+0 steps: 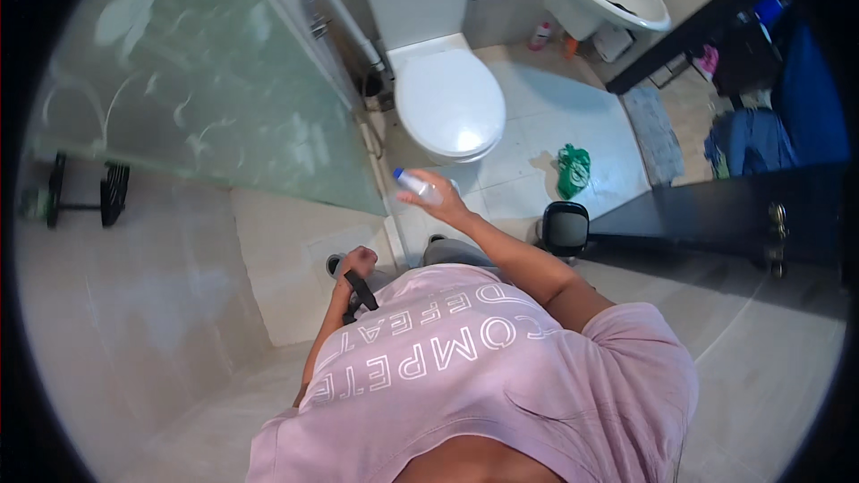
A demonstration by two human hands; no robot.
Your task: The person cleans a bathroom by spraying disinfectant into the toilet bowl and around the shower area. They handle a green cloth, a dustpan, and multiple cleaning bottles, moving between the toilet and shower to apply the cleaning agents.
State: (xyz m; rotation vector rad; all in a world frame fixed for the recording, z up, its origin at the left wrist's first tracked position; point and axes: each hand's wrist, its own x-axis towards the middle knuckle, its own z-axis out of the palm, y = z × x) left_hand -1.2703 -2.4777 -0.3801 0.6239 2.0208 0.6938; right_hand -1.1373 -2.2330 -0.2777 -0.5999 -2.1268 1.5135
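From the right grip (pixel 444 200) juts a capped bottle (pixel 415 184).

The floor (pixel 537 112) was laid with pale, glossy tiles, and a white toilet (pixel 449 103) with its lid down stood on it. To the right of the toilet lay a crumpled green plastic bag (pixel 574 172), with a dark-rimmed bin (pixel 565 229) near it. A pink bottle (pixel 540 36) stood by the wall, and a grey mat (pixel 651 132) lay at the doorway.
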